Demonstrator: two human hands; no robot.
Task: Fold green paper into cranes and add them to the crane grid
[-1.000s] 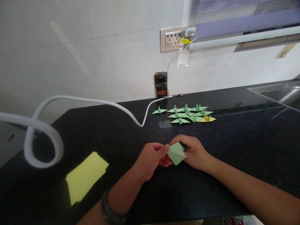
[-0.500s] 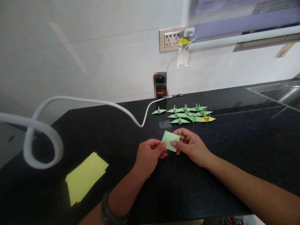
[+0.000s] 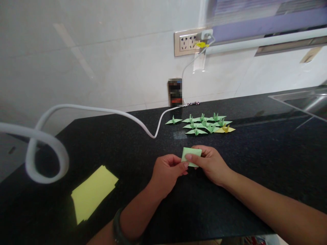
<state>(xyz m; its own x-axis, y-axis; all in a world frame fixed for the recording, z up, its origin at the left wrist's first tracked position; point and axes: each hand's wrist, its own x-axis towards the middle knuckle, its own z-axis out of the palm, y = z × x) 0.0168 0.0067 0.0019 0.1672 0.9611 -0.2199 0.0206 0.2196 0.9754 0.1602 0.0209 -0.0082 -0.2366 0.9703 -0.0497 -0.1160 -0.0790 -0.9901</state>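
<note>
Both my hands meet over the black countertop [image 3: 250, 160], pinching a small folded piece of light green paper [image 3: 191, 153]. My left hand [image 3: 167, 173] grips its lower left edge between thumb and fingers. My right hand [image 3: 209, 163] holds the right side, with the thumb lying across the front of the paper. The paper is held just above the counter. Beyond it lies a cluster of several finished green paper cranes [image 3: 201, 124] with one yellow crane [image 3: 226, 129] at the right end.
A stack of yellow paper sheets [image 3: 92, 192] lies at the near left. A thick white cable [image 3: 51, 143] loops across the left side and runs toward a small device [image 3: 175, 92] against the wall. A wall socket [image 3: 190, 42] sits above. A metal sink edge [image 3: 301, 100] is at far right.
The green paper went from an open diamond shape held low to a smaller flat folded rectangle held slightly higher. My hands closed together around it.
</note>
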